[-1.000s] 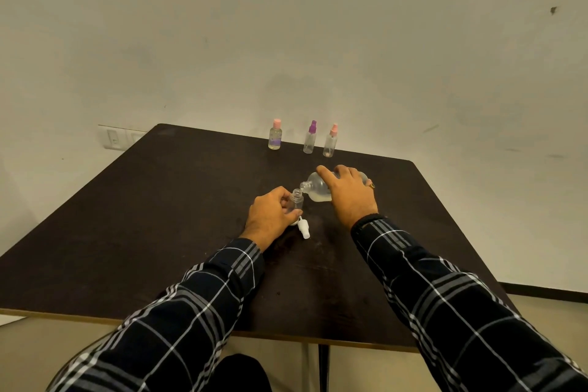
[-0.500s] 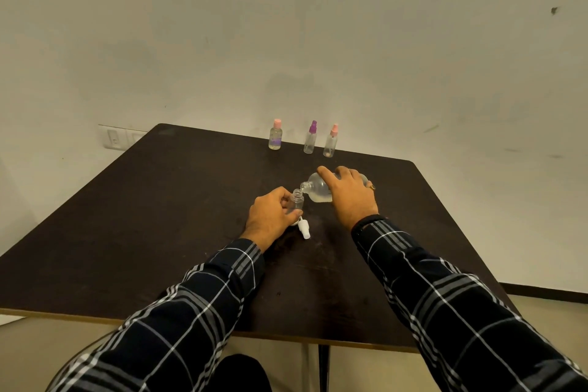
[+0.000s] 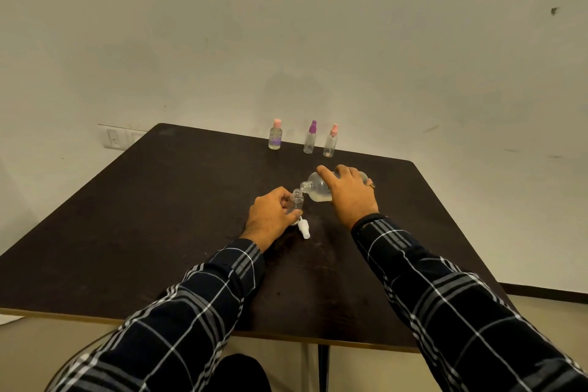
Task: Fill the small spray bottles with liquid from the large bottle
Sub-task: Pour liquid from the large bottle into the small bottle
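My right hand [image 3: 350, 192] grips the large clear bottle [image 3: 316, 189], tipped on its side with its neck pointing left and a little pale liquid in it. Its mouth rests just above the open neck of a small clear spray bottle [image 3: 297, 202] that stands upright on the dark table [image 3: 159, 216], held by my left hand [image 3: 270, 216]. A white spray cap [image 3: 304, 227] lies on the table just in front of that small bottle.
Three small capped bottles stand in a row at the table's far edge: a pink-capped one [image 3: 275, 134], a purple-capped one [image 3: 310, 137] and another pink-capped one [image 3: 331, 141]. A wall switch plate [image 3: 114, 137] sits behind the far left corner.
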